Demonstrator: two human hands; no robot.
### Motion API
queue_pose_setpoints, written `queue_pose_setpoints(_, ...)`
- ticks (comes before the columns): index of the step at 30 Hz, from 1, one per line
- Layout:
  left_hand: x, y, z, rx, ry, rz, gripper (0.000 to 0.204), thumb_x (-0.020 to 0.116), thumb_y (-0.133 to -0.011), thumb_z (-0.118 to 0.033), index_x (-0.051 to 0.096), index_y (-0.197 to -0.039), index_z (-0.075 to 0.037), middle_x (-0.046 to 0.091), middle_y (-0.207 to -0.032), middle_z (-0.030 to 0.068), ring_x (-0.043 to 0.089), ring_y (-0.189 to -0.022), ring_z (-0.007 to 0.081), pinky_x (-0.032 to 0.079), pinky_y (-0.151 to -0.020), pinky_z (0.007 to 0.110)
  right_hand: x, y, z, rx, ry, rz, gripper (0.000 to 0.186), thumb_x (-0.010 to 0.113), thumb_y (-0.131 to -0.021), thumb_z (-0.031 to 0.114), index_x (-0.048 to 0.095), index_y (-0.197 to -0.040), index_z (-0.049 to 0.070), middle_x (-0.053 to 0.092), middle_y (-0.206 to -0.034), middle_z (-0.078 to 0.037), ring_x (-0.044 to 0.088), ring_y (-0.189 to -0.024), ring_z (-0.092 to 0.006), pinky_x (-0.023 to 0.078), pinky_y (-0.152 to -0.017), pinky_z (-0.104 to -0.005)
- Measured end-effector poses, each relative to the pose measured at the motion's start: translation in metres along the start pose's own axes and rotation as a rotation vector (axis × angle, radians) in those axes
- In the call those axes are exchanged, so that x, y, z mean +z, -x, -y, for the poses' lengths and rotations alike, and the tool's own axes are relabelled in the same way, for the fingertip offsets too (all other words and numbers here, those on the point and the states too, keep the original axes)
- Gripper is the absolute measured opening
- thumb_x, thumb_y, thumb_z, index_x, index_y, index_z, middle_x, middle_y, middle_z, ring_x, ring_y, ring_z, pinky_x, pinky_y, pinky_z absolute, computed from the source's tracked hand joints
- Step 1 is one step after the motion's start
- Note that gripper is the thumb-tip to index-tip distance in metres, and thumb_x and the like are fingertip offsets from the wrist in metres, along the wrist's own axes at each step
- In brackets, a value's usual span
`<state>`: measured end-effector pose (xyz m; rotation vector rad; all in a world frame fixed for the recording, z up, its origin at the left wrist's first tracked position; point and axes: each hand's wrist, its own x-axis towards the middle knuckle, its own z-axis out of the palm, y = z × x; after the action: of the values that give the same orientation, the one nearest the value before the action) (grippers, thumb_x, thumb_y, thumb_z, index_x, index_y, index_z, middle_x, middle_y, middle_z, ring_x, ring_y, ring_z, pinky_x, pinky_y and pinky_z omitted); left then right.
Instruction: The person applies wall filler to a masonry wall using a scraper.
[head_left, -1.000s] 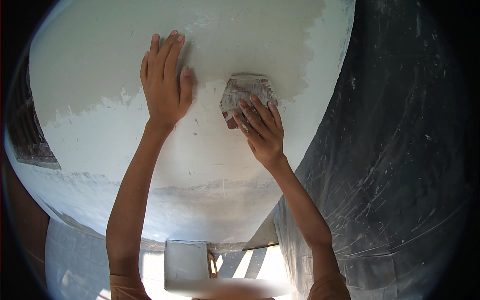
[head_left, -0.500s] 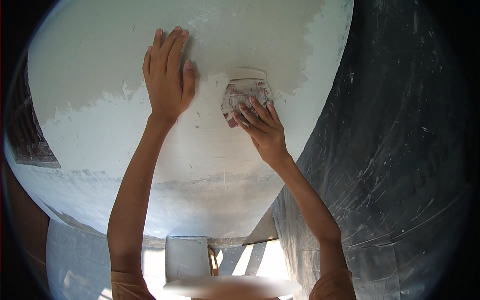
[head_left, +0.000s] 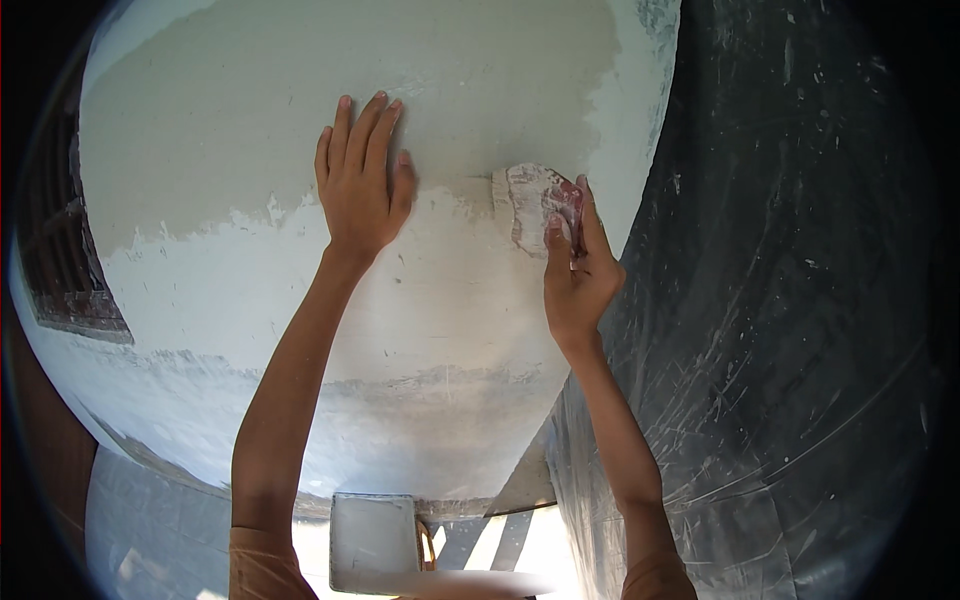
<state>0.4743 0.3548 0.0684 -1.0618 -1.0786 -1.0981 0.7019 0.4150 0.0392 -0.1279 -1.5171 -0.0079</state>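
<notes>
My left hand (head_left: 363, 195) lies flat against the pale wall surface (head_left: 300, 310), its fingers stretched and slightly apart, holding nothing. To its right, my right hand (head_left: 583, 275) grips a putty spreader (head_left: 540, 205) between thumb and fingers. White filler smears most of the spreader, and its dark red body shows through near the fingers. Its far edge points left and meets the wall or comes close to it; I cannot tell which. Around both hands, a greyish coat (head_left: 250, 130) covers the upper wall and ends in a ragged line above a whiter band.
A dark plastic sheet (head_left: 790, 230), scratched and splattered white, hangs along the right side. Below the wall stands a grey rectangular board or tray (head_left: 372, 545). A dark slatted opening (head_left: 70, 240) is at the left edge. Bright light patches (head_left: 545, 550) lie at the bottom.
The spreader has turned from edge up to edge leftward, and my right hand has shifted right from fingers pressed over it to a pinch. My left hand appears slightly lower and further right.
</notes>
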Motion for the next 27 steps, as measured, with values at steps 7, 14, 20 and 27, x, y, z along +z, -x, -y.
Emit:
queue_pose_setpoints(7,0.002,0.006,0.008,-0.011,0.032,-0.085,0.048,0.046,-0.090,-0.016,0.047,-0.136,-0.005,0.048,-0.142,0.0097,0.032,-0.140,0.0341,0.022,-0.111,0.048,0.007,-0.012,-0.010,0.077,0.081,-0.118,0.041,0.062,-0.085,-0.006,0.055,-0.126,-0.011,0.070,-0.100,-0.025,0.069,-0.081,-0.0132,0.053,-0.068,-0.0233)
queue_pose_setpoints(14,0.007,0.006,0.006,-0.032,0.068,-0.136,0.048,0.050,-0.084,-0.015,0.054,-0.130,-0.006,0.054,-0.135,0.0087,0.038,-0.136,0.0342,0.027,-0.109,0.048,0.020,-0.006,-0.002,0.101,-0.084,-0.107,0.044,0.062,-0.086,-0.006,0.053,-0.129,-0.009,0.071,-0.100,-0.021,0.065,-0.083,-0.0084,0.050,-0.069,-0.0202)
queue_pose_setpoints(20,0.007,0.007,0.005,-0.046,0.074,-0.120,0.047,0.050,-0.083,-0.014,0.055,-0.128,-0.005,0.055,-0.134,0.0101,0.040,-0.135,0.0360,0.028,-0.108,0.048,-0.001,-0.010,-0.013,0.213,0.033,-0.254,0.041,0.061,-0.086,-0.007,0.055,-0.126,-0.011,0.071,-0.103,-0.021,0.066,-0.082,-0.0089,0.052,-0.069,-0.0211)
queue_pose_setpoints(27,0.003,0.004,0.010,-0.030,0.065,-0.141,0.045,0.050,-0.084,-0.014,0.055,-0.127,-0.003,0.056,-0.133,0.0104,0.039,-0.136,0.0353,0.028,-0.107,0.048,0.024,0.004,0.001,0.052,-0.028,-0.003,0.040,0.061,-0.086,-0.008,0.056,-0.125,-0.010,0.071,-0.098,-0.020,0.067,-0.082,-0.0099,0.052,-0.067,-0.0219)
